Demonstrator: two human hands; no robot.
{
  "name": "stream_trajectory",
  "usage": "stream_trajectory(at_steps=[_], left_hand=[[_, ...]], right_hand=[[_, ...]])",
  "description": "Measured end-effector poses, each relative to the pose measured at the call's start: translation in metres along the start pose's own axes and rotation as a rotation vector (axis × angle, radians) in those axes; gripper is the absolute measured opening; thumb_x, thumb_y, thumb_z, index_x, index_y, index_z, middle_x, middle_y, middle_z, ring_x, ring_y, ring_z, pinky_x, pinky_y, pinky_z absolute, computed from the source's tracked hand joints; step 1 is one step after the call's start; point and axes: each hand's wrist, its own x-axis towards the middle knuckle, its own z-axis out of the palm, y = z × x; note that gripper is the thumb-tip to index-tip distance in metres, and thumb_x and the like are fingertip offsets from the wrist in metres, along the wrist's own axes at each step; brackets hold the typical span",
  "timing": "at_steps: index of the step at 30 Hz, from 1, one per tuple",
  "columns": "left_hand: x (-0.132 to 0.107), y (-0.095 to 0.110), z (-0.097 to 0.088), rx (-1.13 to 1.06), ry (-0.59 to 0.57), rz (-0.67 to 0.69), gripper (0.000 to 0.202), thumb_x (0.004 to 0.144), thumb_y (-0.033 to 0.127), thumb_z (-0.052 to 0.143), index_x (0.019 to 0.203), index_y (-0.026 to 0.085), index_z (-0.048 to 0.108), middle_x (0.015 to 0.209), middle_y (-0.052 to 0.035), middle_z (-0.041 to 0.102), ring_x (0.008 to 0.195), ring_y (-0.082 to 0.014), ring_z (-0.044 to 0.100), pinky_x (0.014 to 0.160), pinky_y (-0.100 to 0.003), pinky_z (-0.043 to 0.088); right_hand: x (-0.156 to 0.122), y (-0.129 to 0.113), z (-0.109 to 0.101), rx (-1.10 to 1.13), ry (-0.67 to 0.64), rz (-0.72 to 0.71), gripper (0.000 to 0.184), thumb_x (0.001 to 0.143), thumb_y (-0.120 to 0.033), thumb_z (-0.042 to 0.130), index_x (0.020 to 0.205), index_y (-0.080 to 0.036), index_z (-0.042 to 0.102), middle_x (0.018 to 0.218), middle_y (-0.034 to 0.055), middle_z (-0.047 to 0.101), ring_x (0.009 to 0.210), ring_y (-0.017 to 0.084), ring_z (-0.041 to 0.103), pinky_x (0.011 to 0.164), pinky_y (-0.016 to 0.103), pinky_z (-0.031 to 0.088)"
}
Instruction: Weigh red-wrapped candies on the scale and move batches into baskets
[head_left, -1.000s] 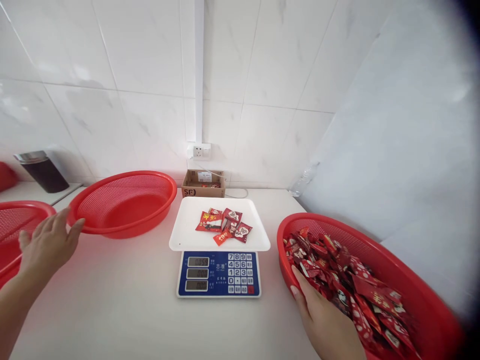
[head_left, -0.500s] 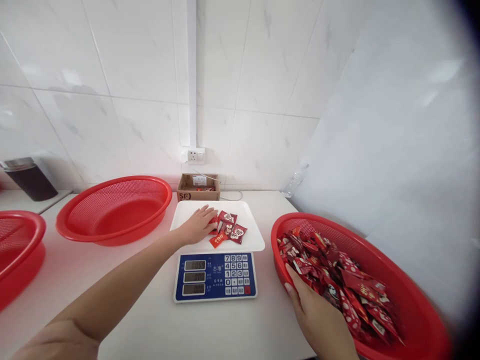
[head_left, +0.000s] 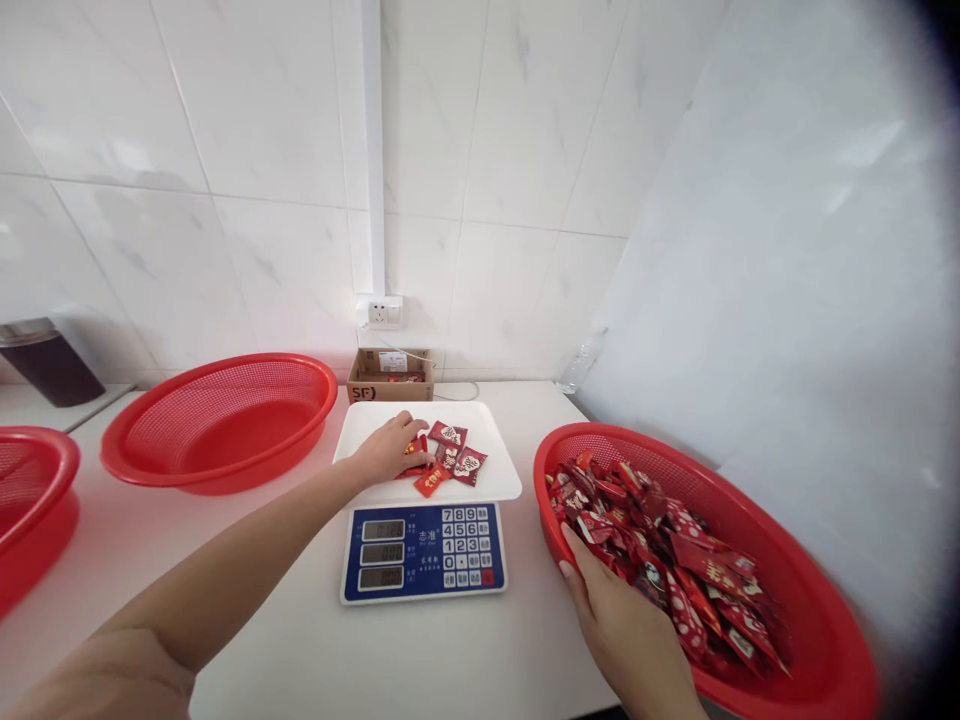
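Observation:
A blue digital scale (head_left: pixel 424 552) carries a white tray (head_left: pixel 491 478) with several red candy packets (head_left: pixel 454 461). My left hand (head_left: pixel 388 450) reaches over the tray, its fingers curled onto the packets at the pile's left side. My right hand (head_left: pixel 626 628) rests inside the red mesh basket (head_left: pixel 817 650) at the right, fingers buried among the many red packets (head_left: pixel 660 560) there, so what they grip is hidden.
An empty red mesh basket (head_left: pixel 217 420) sits left of the scale, another red basket (head_left: pixel 30 500) at the far left edge. A small cardboard box (head_left: pixel 390 375) and a wall socket (head_left: pixel 384 312) stand behind the scale. A dark bin (head_left: pixel 45 362) is at back left.
My left hand moved from the left basket's rim to the scale tray and has now curled its fingers onto the packets. The scale's top reading changed. My right hand stays in the right basket.

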Motion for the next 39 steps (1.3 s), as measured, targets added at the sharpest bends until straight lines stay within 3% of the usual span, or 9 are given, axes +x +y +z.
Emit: stream_trajectory(at_steps=[8,12,17,22,26,29,32,34,39], left_hand=[[0.002,0.003,0.000,0.008,0.085,-0.037,0.042,0.083,0.051,0.050,0.109,0.021,0.060,0.098,-0.0071,0.064,0.090,-0.0243,0.062,0.077,-0.034,0.048],[-0.003,-0.006,-0.013,0.036,0.177,-0.087,0.038,0.085,0.051,0.048,0.103,0.021,0.063,0.102,-0.0065,0.064,0.091,-0.0221,0.061,0.079,-0.031,0.048],[-0.024,-0.039,-0.056,0.136,0.317,-0.239,0.034,0.087,0.047,0.044,0.102,0.022,0.060,0.109,-0.0076,0.060,0.106,-0.0265,0.055,0.082,-0.035,0.046],[-0.057,-0.088,-0.097,0.227,0.333,-0.452,0.039,0.087,0.050,0.037,0.098,0.020,0.059,0.104,-0.0099,0.058,0.100,-0.0330,0.056,0.071,-0.040,0.047],[-0.074,-0.120,-0.104,0.250,0.308,-0.594,0.035,0.086,0.047,0.037,0.091,0.021,0.061,0.101,-0.0122,0.059,0.091,-0.0324,0.059,0.065,-0.040,0.047],[-0.078,-0.128,-0.100,0.243,0.285,-0.620,0.038,0.087,0.045,0.034,0.096,0.019,0.061,0.107,-0.0152,0.059,0.093,-0.0348,0.059,0.066,-0.043,0.049],[-0.072,-0.118,-0.093,0.229,0.281,-0.566,0.043,0.088,0.043,0.032,0.109,0.015,0.058,0.116,-0.0182,0.056,0.107,-0.0396,0.052,0.075,-0.049,0.048],[-0.063,-0.101,-0.084,0.202,0.269,-0.471,0.043,0.090,0.042,0.031,0.113,0.015,0.057,0.121,-0.0171,0.055,0.113,-0.0378,0.049,0.085,-0.050,0.046],[-0.036,-0.027,-0.042,0.081,0.126,-0.170,0.042,0.089,0.047,0.039,0.117,0.021,0.057,0.125,-0.0086,0.057,0.114,-0.0253,0.052,0.096,-0.038,0.043]], right_hand=[[0.000,-0.001,-0.001,-0.013,0.022,-0.009,0.051,0.095,-0.032,0.018,0.140,-0.019,0.040,0.127,0.0056,0.060,0.099,0.023,0.067,0.076,0.036,0.055],[-0.001,0.002,0.002,-0.008,0.062,-0.018,0.050,0.095,-0.031,0.020,0.138,-0.018,0.044,0.119,0.0081,0.065,0.094,0.023,0.068,0.074,0.035,0.056],[-0.001,0.002,0.003,0.016,0.077,-0.037,0.050,0.095,-0.031,0.021,0.138,-0.017,0.044,0.123,0.0086,0.063,0.096,0.024,0.068,0.074,0.036,0.056],[-0.001,0.001,0.002,0.016,0.065,-0.024,0.051,0.095,-0.030,0.020,0.138,-0.017,0.044,0.121,0.0093,0.064,0.093,0.024,0.068,0.073,0.036,0.055],[-0.001,0.001,0.002,0.024,0.061,-0.026,0.051,0.095,-0.032,0.019,0.138,-0.018,0.044,0.126,0.0074,0.061,0.097,0.023,0.067,0.071,0.036,0.056],[-0.001,0.000,0.001,0.018,0.046,-0.017,0.052,0.095,-0.032,0.019,0.138,-0.019,0.043,0.127,0.0066,0.061,0.098,0.023,0.067,0.072,0.036,0.055],[-0.001,0.000,0.000,0.009,0.046,-0.007,0.051,0.094,-0.031,0.020,0.138,-0.018,0.044,0.122,0.0076,0.064,0.094,0.023,0.068,0.071,0.036,0.055],[-0.001,-0.001,0.000,0.010,0.052,-0.010,0.051,0.095,-0.031,0.020,0.138,-0.018,0.044,0.121,0.0084,0.064,0.095,0.023,0.068,0.072,0.035,0.055],[-0.001,-0.002,-0.002,0.020,0.048,0.004,0.051,0.094,-0.032,0.021,0.136,-0.018,0.046,0.118,0.0087,0.066,0.094,0.024,0.068,0.070,0.036,0.054]])
